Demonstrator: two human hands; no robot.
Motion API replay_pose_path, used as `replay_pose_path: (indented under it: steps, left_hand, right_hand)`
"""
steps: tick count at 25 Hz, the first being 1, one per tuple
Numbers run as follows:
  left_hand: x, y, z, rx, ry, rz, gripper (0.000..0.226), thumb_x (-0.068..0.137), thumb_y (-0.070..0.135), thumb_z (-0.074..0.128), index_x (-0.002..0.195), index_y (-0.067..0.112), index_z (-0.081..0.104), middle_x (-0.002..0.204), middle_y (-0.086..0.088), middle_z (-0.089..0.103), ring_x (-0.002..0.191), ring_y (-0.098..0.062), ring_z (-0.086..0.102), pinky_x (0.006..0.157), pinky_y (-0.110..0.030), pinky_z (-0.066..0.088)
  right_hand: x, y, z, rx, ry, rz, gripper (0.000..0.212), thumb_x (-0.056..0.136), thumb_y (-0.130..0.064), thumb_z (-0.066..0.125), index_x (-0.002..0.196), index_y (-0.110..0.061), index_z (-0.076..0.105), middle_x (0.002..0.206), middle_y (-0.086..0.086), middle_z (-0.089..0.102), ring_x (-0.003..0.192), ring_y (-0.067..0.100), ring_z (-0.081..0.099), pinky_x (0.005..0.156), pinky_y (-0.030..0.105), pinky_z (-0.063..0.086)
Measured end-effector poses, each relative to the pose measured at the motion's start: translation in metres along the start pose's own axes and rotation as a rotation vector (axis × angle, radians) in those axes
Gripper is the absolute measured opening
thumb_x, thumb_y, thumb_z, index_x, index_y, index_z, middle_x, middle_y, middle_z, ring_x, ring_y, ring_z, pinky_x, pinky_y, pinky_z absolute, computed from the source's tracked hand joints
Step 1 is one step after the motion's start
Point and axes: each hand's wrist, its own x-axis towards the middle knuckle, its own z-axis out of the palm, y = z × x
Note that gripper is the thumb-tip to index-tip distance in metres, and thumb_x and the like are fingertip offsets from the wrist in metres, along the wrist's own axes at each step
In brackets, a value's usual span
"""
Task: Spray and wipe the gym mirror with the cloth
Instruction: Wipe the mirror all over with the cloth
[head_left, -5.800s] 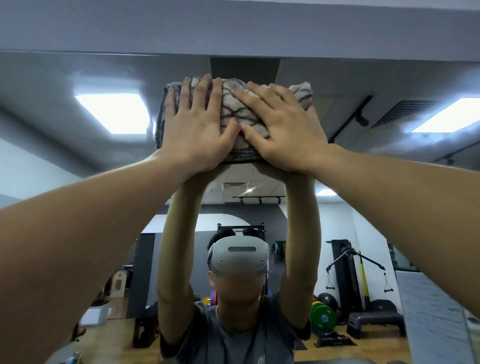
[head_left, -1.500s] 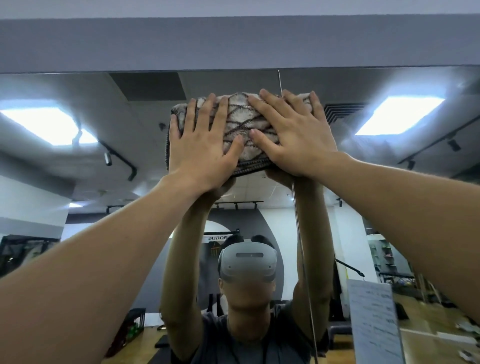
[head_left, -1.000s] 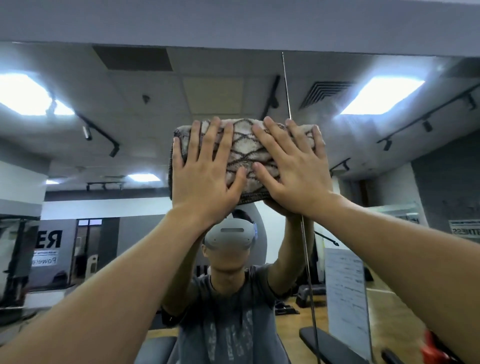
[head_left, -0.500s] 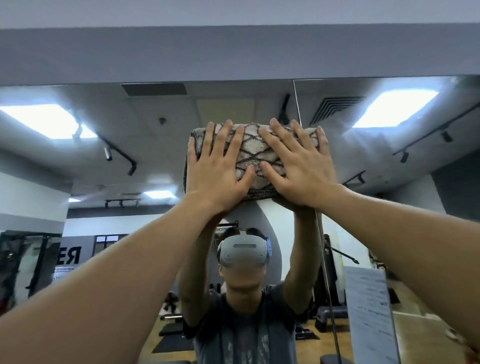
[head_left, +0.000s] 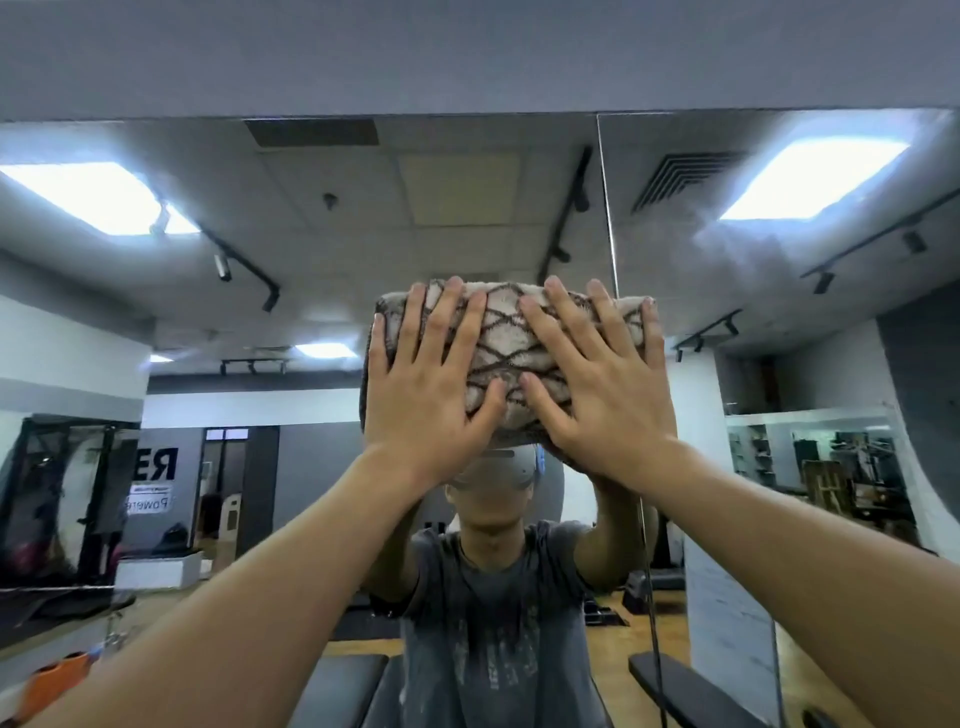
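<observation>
Head view: straight, slightly spread fingers (head_left: 470, 332) of the left hand (head_left: 426, 389) lie flat on the cloth (head_left: 498, 353), and the fingers of the right hand (head_left: 597, 395) lie just as straight and apart on its other half. Neither hand curls round the fabric; both palms press it against the mirror (head_left: 156, 312). The two thumbs point toward each other over the middle of the cloth, near but not touching. The cloth is a folded, thick rectangle, pale with a dark criss-cross pattern, and its upper edge and right end show past the fingertips.

Taking the cloth as the landmark: both forearms run from it down and outward to the lower corners of the view. Directly below it, the mirror reflects the person, raised arms meeting the real hands at the glass, a white headset (head_left: 498, 470) partly hidden under the cloth's lower edge, and a dark grey T-shirt (head_left: 488, 597) lower down. A thin vertical seam (head_left: 608, 208) between mirror panels runs just right of the cloth's centre, passing behind the right hand. Above the cloth the glass ends at a grey wall band (head_left: 467, 52). Reflected ceiling light panels (head_left: 93, 195) glow up to the left and up to the right. A black bench pad (head_left: 337, 686) shows below, left of the shirt.
</observation>
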Motion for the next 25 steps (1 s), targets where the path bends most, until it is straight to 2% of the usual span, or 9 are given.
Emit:
replay_pose_path:
  steps: [2, 5, 9, 12, 15, 19, 25]
  left_hand:
    - [-0.027, 0.002, 0.003, 0.022, -0.010, 0.011, 0.084, 0.095, 0.063, 0.031, 0.166, 0.023, 0.010, 0.174, -0.002, 0.005, 0.160, -0.026, 0.000, 0.127, -0.056, 0.005]
    - [-0.017, -0.003, 0.004, 0.022, -0.009, 0.034, 0.084, 0.094, 0.064, 0.031, 0.165, 0.023, 0.013, 0.174, -0.002, 0.007, 0.160, -0.027, 0.001, 0.127, -0.058, 0.008]
    - [0.042, -0.024, -0.001, 0.020, -0.004, 0.021, 0.084, 0.091, 0.066, 0.027, 0.165, 0.028, 0.013, 0.173, 0.001, 0.008, 0.160, -0.025, 0.001, 0.127, -0.058, 0.006]
    - [0.093, -0.052, -0.011, 0.015, -0.019, -0.012, 0.083, 0.092, 0.067, 0.024, 0.165, 0.031, 0.008, 0.173, 0.002, 0.005, 0.160, -0.022, -0.003, 0.128, -0.055, 0.000]
    - [0.112, -0.082, -0.021, 0.039, -0.029, -0.022, 0.082, 0.094, 0.068, 0.022, 0.165, 0.032, 0.004, 0.173, 0.003, 0.003, 0.160, -0.022, -0.003, 0.128, -0.054, 0.000]
    - [0.057, -0.100, -0.022, -0.013, -0.003, -0.044, 0.080, 0.096, 0.066, 0.024, 0.165, 0.031, 0.006, 0.173, 0.003, 0.004, 0.160, -0.022, -0.002, 0.128, -0.054, 0.001]
    - [-0.104, -0.126, -0.029, -0.020, -0.020, -0.057, 0.084, 0.096, 0.060, 0.036, 0.166, 0.022, 0.012, 0.174, -0.001, 0.006, 0.160, -0.025, 0.001, 0.128, -0.054, 0.005]
  right_hand:
    - [-0.023, -0.007, 0.003, -0.028, -0.007, -0.020, 0.073, 0.100, -0.063, 0.031, 0.167, -0.034, 0.025, 0.175, -0.003, 0.023, 0.161, 0.031, 0.018, 0.128, 0.061, 0.001]
    - [-0.014, -0.004, 0.003, -0.036, -0.028, -0.027, 0.074, 0.099, -0.065, 0.032, 0.166, -0.035, 0.025, 0.175, -0.004, 0.022, 0.161, 0.031, 0.018, 0.129, 0.060, 0.000]
    - [0.048, 0.004, 0.003, -0.031, -0.021, -0.006, 0.074, 0.098, -0.067, 0.027, 0.166, -0.040, 0.021, 0.175, -0.006, 0.020, 0.161, 0.030, 0.016, 0.128, 0.063, 0.002]
    - [0.111, 0.001, 0.003, -0.039, -0.032, -0.004, 0.076, 0.096, -0.071, 0.018, 0.166, -0.043, 0.012, 0.176, -0.009, 0.013, 0.163, 0.027, 0.009, 0.128, 0.062, -0.002]
    - [0.144, -0.018, 0.007, -0.047, -0.029, 0.021, 0.076, 0.096, -0.072, 0.014, 0.167, -0.043, 0.008, 0.177, -0.009, 0.009, 0.163, 0.027, 0.006, 0.128, 0.063, -0.005]
    - [0.109, -0.059, 0.014, -0.020, -0.020, 0.000, 0.074, 0.098, -0.068, 0.018, 0.167, -0.043, 0.012, 0.176, -0.009, 0.012, 0.163, 0.027, 0.008, 0.128, 0.062, -0.003]
    - [-0.015, -0.156, 0.032, 0.004, -0.027, -0.040, 0.076, 0.097, -0.063, 0.036, 0.167, -0.034, 0.024, 0.175, -0.003, 0.020, 0.161, 0.031, 0.017, 0.127, 0.066, 0.008]
